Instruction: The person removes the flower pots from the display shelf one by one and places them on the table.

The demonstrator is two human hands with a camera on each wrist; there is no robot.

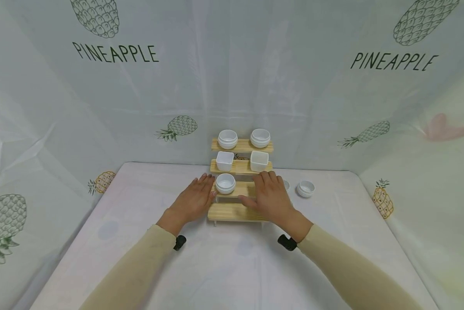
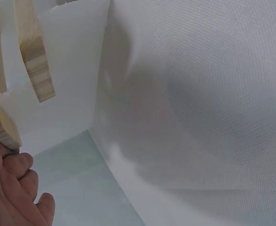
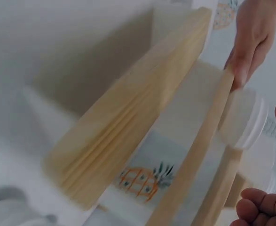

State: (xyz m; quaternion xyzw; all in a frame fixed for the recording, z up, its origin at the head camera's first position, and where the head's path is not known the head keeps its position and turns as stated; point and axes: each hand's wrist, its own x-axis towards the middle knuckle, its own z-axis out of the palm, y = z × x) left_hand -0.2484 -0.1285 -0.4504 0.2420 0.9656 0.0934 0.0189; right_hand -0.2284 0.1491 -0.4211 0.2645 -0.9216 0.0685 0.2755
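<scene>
White cups (image 1: pixel 225 184) on wooden stand (image 1: pixel 235 212).
My left grip (image 1: pixel 192 199) is relaxed against one end, right grip (image 1: pixel 272 196) loose at the other.

4 shelves (image 1: pixel 225 212) — grained wood; 2 square bowls (image 1: pixel 259 161) — smooth.

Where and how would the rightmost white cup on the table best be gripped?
Probably pinch the rightmost white cup by its round rim with thumb and fingers, coming from above and its right: it stands upright, mouth up, while another cup and the wooden stand lie to its left.
</scene>
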